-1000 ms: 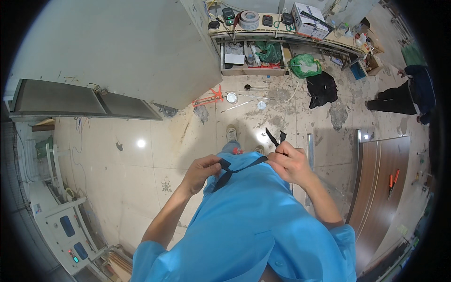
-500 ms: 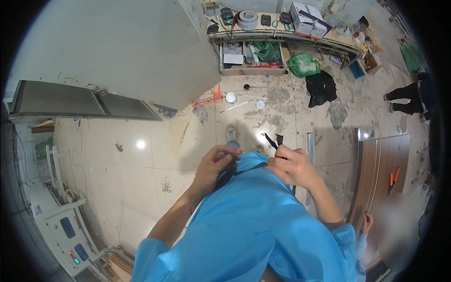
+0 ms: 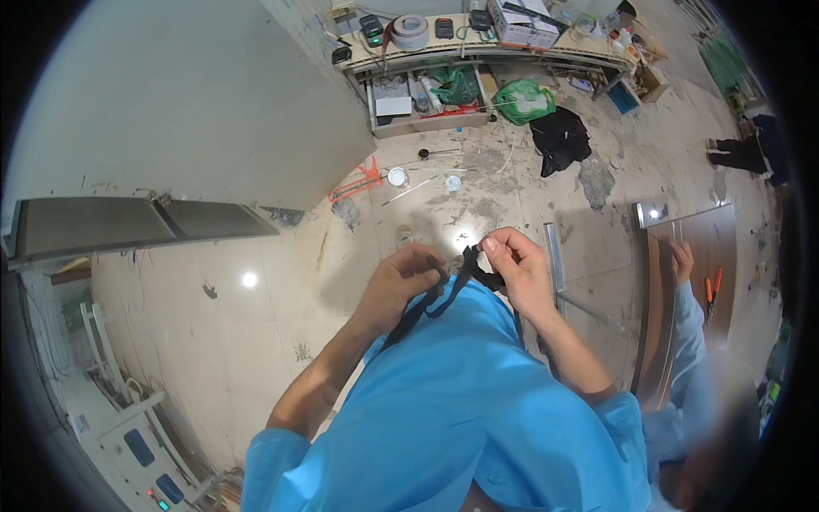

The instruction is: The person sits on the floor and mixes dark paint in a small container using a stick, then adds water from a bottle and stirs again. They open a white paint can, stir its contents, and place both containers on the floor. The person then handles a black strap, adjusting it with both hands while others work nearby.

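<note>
Hands met in front of the chest, both busy with a black strap [image 3: 444, 300] that ran down across the blue smock [image 3: 461, 410]. Left hand [image 3: 399, 286] was curled shut around the strap's lower run, fingers wrapped over it just beside the smock's collar line. Right hand [image 3: 516, 269] pinched the strap's upper end between thumb and forefinger, the short black tip standing up above the knuckles. The strap lay taut between the two grips and then trailed down to the left over the cloth; how it ended there could not be told.

Judging from that hold, the work seemed to be threading or tightening the strap, and it would go best with the left hand holding steady as an anchor while the right fed the tip in small pulls, keeping the band flat and untwisted.

Far across the stained tile floor [image 3: 281, 299] stood a low cluttered workbench [image 3: 478, 51] with a roll of tape [image 3: 410, 31], and a green plastic bag [image 3: 522, 99] and a black cloth heap [image 3: 560, 136] lay near it. To the right, another person's hand [image 3: 681, 260] rested on a brown door panel [image 3: 691, 299], with orange-handled pliers [image 3: 711, 290] just beside it.
</note>
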`<move>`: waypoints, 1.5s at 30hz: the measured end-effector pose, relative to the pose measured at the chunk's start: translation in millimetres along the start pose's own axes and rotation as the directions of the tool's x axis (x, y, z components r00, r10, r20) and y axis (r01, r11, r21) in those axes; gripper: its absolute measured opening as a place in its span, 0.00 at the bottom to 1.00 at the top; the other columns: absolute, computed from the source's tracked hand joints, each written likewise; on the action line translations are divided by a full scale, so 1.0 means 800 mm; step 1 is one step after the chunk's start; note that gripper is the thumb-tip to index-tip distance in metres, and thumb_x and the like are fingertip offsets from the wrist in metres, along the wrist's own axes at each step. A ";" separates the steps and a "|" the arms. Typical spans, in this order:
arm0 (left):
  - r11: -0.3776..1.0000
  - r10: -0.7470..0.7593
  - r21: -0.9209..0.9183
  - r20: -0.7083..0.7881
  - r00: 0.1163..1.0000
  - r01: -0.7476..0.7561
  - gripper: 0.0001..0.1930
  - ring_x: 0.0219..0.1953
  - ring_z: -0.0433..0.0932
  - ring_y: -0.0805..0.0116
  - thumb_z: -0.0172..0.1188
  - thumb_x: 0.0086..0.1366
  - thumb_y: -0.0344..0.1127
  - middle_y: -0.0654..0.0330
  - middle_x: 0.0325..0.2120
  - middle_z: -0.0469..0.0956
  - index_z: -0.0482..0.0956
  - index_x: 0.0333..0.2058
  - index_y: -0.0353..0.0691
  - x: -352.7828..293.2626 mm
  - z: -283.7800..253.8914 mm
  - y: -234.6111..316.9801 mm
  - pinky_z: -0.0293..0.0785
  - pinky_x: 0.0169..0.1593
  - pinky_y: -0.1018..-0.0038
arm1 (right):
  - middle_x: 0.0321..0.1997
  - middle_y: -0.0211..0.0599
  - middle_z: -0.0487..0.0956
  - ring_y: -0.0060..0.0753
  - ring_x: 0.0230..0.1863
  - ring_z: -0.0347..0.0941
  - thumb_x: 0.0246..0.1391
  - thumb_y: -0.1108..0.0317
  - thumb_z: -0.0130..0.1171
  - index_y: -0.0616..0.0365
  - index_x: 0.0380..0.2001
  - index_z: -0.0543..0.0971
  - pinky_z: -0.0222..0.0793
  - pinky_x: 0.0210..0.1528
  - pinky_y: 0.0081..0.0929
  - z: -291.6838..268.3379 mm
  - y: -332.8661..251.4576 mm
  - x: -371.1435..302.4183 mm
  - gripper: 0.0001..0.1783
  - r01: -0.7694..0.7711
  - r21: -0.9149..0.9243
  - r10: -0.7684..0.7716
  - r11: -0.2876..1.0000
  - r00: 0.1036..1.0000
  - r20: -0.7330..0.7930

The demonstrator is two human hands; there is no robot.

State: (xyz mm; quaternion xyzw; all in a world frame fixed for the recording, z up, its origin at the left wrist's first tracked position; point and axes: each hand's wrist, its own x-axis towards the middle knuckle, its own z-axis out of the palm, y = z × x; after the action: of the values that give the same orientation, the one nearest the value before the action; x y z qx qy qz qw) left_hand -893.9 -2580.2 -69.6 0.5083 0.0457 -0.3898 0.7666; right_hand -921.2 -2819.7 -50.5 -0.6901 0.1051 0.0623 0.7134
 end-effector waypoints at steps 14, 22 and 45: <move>0.900 -0.234 0.386 0.043 0.971 0.200 0.13 0.40 0.80 0.78 0.69 0.69 0.33 0.66 0.39 0.83 0.84 0.50 0.36 0.003 0.005 0.014 0.76 0.48 0.77 | 0.24 0.20 0.74 0.12 0.24 0.64 0.74 0.55 0.59 0.61 0.40 0.83 0.59 0.27 0.18 0.012 0.034 0.017 0.18 -0.080 0.097 0.088 0.992 0.993 -0.073; 0.902 -0.061 0.423 -0.083 0.995 0.091 0.23 0.30 0.80 0.75 0.69 0.67 0.31 0.60 0.31 0.84 0.76 0.59 0.32 0.006 -0.035 0.056 0.74 0.35 0.78 | 0.30 0.25 0.80 0.15 0.32 0.72 0.68 0.65 0.65 0.63 0.47 0.83 0.69 0.35 0.21 0.038 0.015 0.030 0.12 -0.173 -0.073 0.188 0.982 0.919 0.348; 0.964 -0.263 -0.049 -0.036 0.964 0.261 0.16 0.24 0.69 0.83 0.56 0.80 0.46 0.68 0.27 0.74 0.79 0.39 0.39 -0.010 -0.038 0.044 0.65 0.29 0.83 | 0.25 0.20 0.72 0.14 0.28 0.63 0.72 0.64 0.60 0.60 0.38 0.80 0.62 0.31 0.20 0.052 0.041 0.049 0.11 0.032 0.042 -0.031 0.999 0.999 -0.027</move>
State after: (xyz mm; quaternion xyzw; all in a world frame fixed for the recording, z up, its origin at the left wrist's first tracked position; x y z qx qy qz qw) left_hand -866.8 -2544.7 -54.4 0.4890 0.1373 -0.4759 0.7180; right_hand -888.1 -2779.0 -90.6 -0.6770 0.1048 0.0397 0.7274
